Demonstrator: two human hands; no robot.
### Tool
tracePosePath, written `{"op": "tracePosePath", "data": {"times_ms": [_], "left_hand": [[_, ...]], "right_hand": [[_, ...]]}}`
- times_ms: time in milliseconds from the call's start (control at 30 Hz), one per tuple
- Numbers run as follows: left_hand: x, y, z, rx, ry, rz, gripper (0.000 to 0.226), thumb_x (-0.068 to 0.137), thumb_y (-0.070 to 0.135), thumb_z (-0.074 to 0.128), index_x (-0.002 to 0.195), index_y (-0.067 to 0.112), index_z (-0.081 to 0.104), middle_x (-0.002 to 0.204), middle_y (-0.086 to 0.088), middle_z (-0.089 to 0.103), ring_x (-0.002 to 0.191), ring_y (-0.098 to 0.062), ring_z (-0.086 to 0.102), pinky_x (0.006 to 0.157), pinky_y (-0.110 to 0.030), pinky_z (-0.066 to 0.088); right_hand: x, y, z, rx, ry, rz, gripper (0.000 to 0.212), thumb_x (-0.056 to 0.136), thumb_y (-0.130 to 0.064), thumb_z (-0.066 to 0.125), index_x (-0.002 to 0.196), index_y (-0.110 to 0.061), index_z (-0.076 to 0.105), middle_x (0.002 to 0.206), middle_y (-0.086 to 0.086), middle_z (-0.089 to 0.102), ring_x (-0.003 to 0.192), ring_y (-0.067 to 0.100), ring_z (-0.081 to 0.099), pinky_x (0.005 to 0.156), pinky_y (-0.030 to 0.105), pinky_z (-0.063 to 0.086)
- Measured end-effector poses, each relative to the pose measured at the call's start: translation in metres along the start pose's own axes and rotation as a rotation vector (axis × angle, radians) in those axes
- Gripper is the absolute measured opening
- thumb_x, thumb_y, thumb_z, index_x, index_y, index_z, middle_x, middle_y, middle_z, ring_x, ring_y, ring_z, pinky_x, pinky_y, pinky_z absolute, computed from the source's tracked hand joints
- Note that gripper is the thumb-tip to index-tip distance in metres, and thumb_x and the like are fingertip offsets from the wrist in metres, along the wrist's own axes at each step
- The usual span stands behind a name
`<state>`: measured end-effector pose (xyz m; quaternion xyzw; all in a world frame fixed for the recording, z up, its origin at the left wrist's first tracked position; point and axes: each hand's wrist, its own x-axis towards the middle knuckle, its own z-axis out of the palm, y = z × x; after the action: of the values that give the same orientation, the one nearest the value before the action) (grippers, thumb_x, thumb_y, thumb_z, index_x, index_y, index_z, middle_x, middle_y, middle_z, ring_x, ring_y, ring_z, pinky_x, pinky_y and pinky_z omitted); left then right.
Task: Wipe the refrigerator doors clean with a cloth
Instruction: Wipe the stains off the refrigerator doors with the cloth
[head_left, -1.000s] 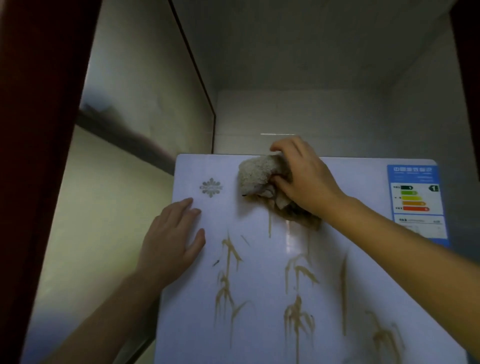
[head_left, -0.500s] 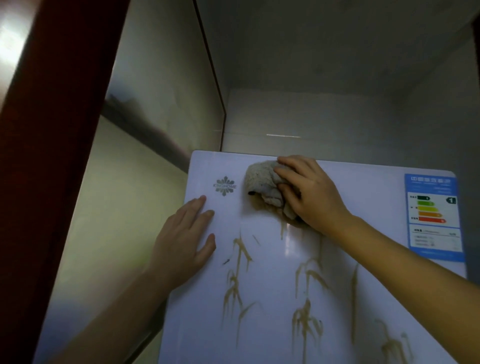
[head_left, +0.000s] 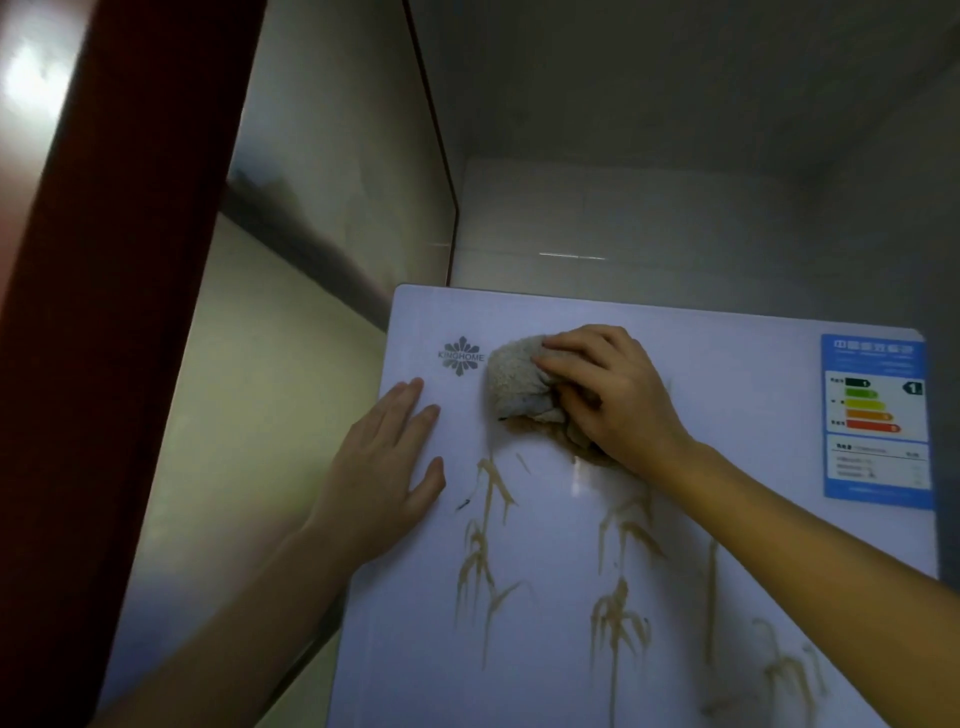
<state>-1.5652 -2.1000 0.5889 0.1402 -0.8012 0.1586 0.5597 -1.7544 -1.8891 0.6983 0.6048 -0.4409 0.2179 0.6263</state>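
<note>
Cloth (head_left: 519, 379) was bunched into a wad and pressed on the refrigerator door (head_left: 727, 353), near its top edge and just right of the brand logo (head_left: 461, 356). Our right hand (head_left: 618, 395) had it, fingers curled over and round the wad, pinning it to the panel. Our left hand (head_left: 387, 467) lay flat on the door near its left edge, fingers straight and slightly spread, holding nothing; we read that as bracing. There was a brownish patch right under the cloth, and we couldn't tell whether it was dirt, the cloth's underside or the tan plant print (head_left: 485, 525) that runs down the panel. The energy label (head_left: 875, 415) sat at the top right, well apart from the cloth. Risks as we judged them: a balled cloth has a small contact patch, so strokes could leave strips unwiped. If that patch was dirt, a loaded cloth could smear it across the white. Running over the label edge could lift a corner. Pushing hard near the top might rock the door despite the brace.
</note>
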Motion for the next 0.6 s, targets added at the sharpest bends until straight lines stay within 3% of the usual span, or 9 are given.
{"op": "tracePosePath", "data": {"times_ms": [267, 400, 533, 600], "left_hand": [[0.000, 0.001, -0.004, -0.012, -0.006, 0.016, 0.064, 0.095, 0.048, 0.039, 0.148, 0.013, 0.044, 0.163, -0.009, 0.031, 0.150, -0.024, 0.030, 0.116, -0.035, 0.024], [-0.001, 0.001, -0.005, -0.019, -0.008, 0.015, 0.063, 0.095, 0.046, 0.042, 0.148, 0.012, 0.043, 0.163, -0.009, 0.030, 0.150, -0.025, 0.029, 0.116, -0.035, 0.025], [-0.001, 0.001, -0.003, -0.040, -0.030, 0.004, 0.062, 0.097, 0.044, 0.047, 0.151, 0.013, 0.038, 0.166, -0.008, 0.024, 0.152, -0.024, 0.024, 0.118, -0.035, 0.022], [-0.002, 0.002, -0.003, -0.056, -0.015, 0.003, 0.059, 0.097, 0.042, 0.047, 0.148, 0.013, 0.042, 0.163, -0.009, 0.029, 0.150, -0.025, 0.029, 0.119, -0.037, 0.027]], "right_hand": [[-0.003, 0.003, -0.003, -0.014, -0.113, 0.010, 0.050, 0.087, -0.039, 0.074, 0.132, -0.018, 0.067, 0.134, 0.006, 0.062, 0.124, 0.029, 0.054, 0.099, 0.041, 0.044], [0.000, 0.012, -0.007, -0.100, -0.127, -0.050, 0.047, 0.091, -0.035, 0.071, 0.133, -0.018, 0.066, 0.134, 0.008, 0.063, 0.122, 0.032, 0.055, 0.096, 0.043, 0.046], [-0.003, 0.007, -0.003, -0.081, -0.056, 0.047, 0.047, 0.090, -0.033, 0.071, 0.134, -0.017, 0.065, 0.133, 0.009, 0.062, 0.122, 0.032, 0.053, 0.096, 0.043, 0.044], [-0.012, -0.001, 0.000, -0.053, -0.048, 0.065, 0.048, 0.090, -0.034, 0.071, 0.134, -0.017, 0.065, 0.134, 0.009, 0.062, 0.123, 0.031, 0.052, 0.097, 0.043, 0.042]]}}
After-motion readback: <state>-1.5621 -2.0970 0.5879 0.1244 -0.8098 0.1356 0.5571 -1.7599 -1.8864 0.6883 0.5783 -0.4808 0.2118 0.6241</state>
